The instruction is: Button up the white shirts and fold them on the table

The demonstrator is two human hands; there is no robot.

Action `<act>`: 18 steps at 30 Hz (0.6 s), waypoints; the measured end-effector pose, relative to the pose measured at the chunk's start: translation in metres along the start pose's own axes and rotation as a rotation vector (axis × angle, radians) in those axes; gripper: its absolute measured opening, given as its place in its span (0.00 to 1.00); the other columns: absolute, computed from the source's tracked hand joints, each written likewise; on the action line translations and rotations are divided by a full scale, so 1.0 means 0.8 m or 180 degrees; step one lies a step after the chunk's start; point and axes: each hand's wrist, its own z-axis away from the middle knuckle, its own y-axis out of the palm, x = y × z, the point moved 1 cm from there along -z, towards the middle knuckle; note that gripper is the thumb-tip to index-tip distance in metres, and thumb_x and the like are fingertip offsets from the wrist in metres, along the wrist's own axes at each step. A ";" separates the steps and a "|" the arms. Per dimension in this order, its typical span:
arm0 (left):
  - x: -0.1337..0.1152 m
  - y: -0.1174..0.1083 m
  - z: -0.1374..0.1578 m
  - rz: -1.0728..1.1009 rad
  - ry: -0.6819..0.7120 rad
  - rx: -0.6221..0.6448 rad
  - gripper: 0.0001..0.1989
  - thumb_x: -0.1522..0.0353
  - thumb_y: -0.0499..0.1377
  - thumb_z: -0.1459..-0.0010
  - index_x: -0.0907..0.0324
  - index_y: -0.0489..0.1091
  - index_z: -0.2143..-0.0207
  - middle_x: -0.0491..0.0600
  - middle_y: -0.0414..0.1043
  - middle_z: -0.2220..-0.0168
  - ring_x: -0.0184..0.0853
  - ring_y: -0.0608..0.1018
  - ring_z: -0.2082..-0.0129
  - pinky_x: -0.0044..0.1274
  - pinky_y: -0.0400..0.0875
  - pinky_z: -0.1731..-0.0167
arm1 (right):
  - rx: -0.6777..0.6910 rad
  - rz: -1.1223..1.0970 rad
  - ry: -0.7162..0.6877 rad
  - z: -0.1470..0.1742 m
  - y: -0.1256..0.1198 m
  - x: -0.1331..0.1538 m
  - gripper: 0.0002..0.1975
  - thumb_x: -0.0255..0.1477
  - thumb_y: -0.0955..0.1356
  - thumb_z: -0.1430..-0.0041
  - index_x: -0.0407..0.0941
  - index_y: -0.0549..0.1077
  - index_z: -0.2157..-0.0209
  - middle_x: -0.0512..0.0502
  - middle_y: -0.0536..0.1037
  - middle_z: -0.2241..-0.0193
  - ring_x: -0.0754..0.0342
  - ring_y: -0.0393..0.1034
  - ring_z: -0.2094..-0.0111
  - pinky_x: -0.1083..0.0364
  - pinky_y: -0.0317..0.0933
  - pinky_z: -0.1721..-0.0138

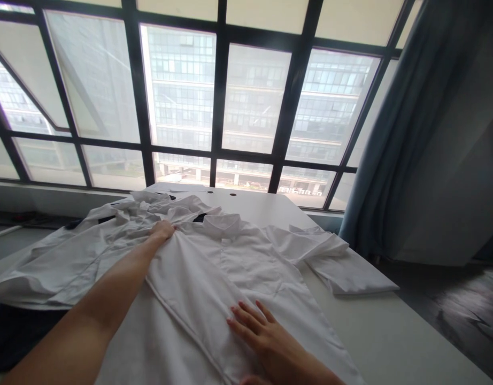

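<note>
A white shirt (250, 262) lies spread on a pale table (383, 331), collar toward the windows (182, 91), as a person's left hand (163, 230) grips its cloth near the shoulder and the right hand (266, 334) rests open on its front. Rumpled garments (82, 262) lie heaped at left, a folded white garment (356, 272) at right near a blue-grey curtain (402, 133).

Shirt (250, 262) on table (383, 326), garment pile (90, 251) left.
</note>
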 end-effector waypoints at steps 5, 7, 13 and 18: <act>-0.039 -0.009 0.032 -0.0424 -0.0460 -0.0120 0.15 0.65 0.55 0.35 0.72 0.70 0.58 0.67 0.76 0.60 0.52 0.75 0.53 0.40 0.68 0.56 | -0.0097 0.0029 -0.0073 -0.001 -0.001 0.008 0.37 0.48 0.65 0.37 0.49 0.55 0.32 0.39 0.54 0.32 0.40 0.44 0.31 0.38 0.31 0.31; -0.059 -0.007 0.061 -0.0476 -0.0212 -0.0188 0.21 0.63 0.53 0.35 0.72 0.67 0.49 0.70 0.71 0.49 0.54 0.71 0.46 0.42 0.65 0.50 | 0.0013 -0.0049 0.0058 -0.003 0.002 0.011 0.38 0.47 0.64 0.36 0.48 0.53 0.31 0.38 0.53 0.32 0.40 0.43 0.30 0.38 0.30 0.31; -0.059 0.006 0.160 -0.0460 0.0357 0.0490 0.32 0.55 0.43 0.32 0.66 0.57 0.35 0.63 0.52 0.32 0.48 0.55 0.32 0.43 0.49 0.36 | 0.0256 -0.0147 0.0279 -0.004 0.008 0.007 0.47 0.49 0.66 0.40 0.45 0.41 0.29 0.36 0.46 0.30 0.39 0.36 0.30 0.38 0.30 0.31; -0.032 -0.016 0.167 -0.0483 0.0320 0.1050 0.33 0.53 0.40 0.32 0.62 0.52 0.31 0.57 0.43 0.29 0.43 0.48 0.29 0.43 0.45 0.35 | 0.0370 -0.0068 0.0181 0.003 0.002 0.004 0.45 0.51 0.65 0.40 0.47 0.44 0.29 0.38 0.43 0.30 0.38 0.34 0.30 0.35 0.29 0.32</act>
